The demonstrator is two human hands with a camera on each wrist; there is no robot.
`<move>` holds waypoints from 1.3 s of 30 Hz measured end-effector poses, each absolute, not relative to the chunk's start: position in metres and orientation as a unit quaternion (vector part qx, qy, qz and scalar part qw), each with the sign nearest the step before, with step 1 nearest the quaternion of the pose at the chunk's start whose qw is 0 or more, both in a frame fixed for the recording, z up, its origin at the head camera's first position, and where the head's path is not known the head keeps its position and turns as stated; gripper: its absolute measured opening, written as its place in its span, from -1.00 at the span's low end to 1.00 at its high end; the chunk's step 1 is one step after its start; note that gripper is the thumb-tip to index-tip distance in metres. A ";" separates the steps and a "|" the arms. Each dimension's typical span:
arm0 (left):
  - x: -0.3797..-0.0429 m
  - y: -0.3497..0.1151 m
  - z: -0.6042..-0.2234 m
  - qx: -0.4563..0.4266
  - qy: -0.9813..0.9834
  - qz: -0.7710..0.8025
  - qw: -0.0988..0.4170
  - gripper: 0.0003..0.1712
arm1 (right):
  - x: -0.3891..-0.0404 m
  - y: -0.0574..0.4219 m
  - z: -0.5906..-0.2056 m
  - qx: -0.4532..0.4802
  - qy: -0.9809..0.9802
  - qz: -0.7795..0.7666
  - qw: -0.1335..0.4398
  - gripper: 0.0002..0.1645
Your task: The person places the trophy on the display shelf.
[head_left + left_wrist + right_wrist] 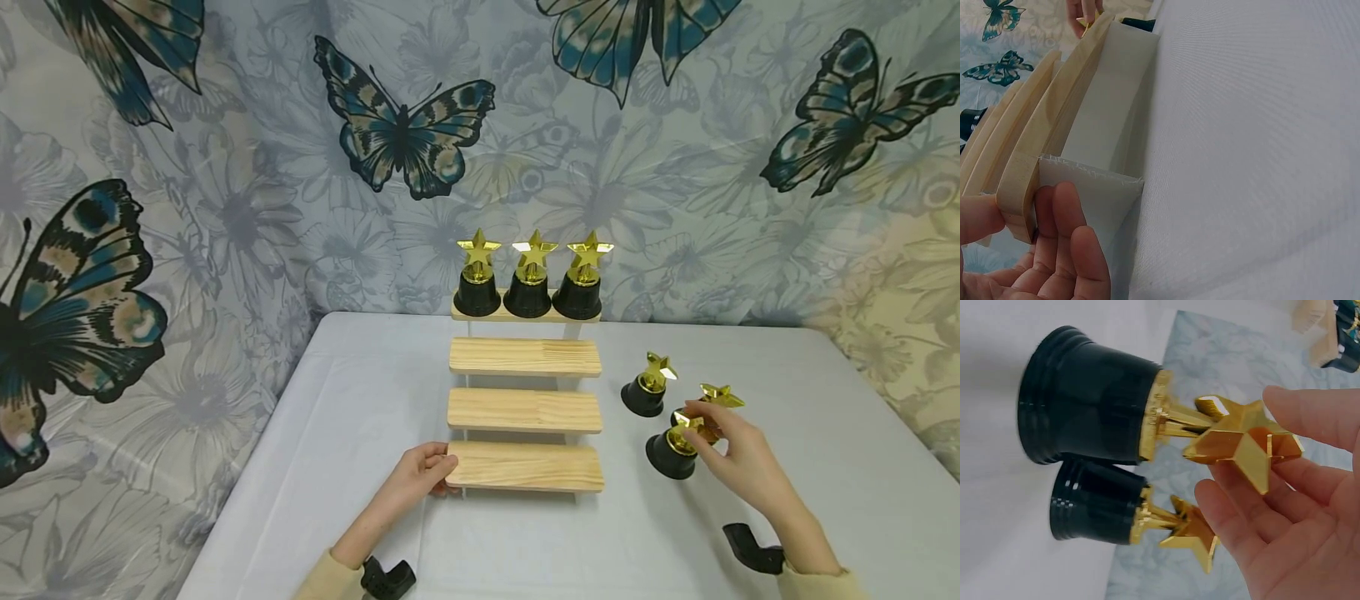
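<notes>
A tiered display stand with pale wooden shelves (525, 467) stands on the table. My left hand (422, 471) holds the left end of its lowest shelf, thumb over the edge and fingers beneath. On the right, my right hand (738, 454) is around the gold star of the nearest trophy (1091, 397), which has a black base and stands upright on the table. The fingers look loose there, thumb on one side of the star. Another trophy (722, 395) stands behind that hand, partly hidden, and one more trophy (643, 392) is further left.
Three matching star trophies (527, 296) stand in a row on the top shelf. The other shelves (525, 358) are bare wood. A white cloth covers the table (360, 392). Behind it hangs a butterfly-patterned backdrop (360, 233).
</notes>
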State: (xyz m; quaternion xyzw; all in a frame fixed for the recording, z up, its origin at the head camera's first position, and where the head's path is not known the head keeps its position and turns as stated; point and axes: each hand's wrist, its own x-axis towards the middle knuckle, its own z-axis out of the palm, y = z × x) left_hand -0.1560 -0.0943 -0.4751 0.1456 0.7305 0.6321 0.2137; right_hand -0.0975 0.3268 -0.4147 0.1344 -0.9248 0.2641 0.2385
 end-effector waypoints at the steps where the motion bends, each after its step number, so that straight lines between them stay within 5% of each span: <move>1: -0.155 -0.094 -0.471 0.144 0.730 0.633 0.214 -0.43 | -0.097 0.327 -0.416 0.130 -0.926 0.263 0.237 -0.58; 23: -0.156 -0.095 -0.474 0.143 0.730 0.634 0.213 -0.38 | -0.097 0.325 -0.416 0.109 -0.930 0.242 0.255 -0.58; 39: -0.158 -0.095 -0.475 0.145 0.736 0.627 0.212 -0.49 | -0.107 0.313 -0.361 0.173 -0.913 0.228 0.289 -0.45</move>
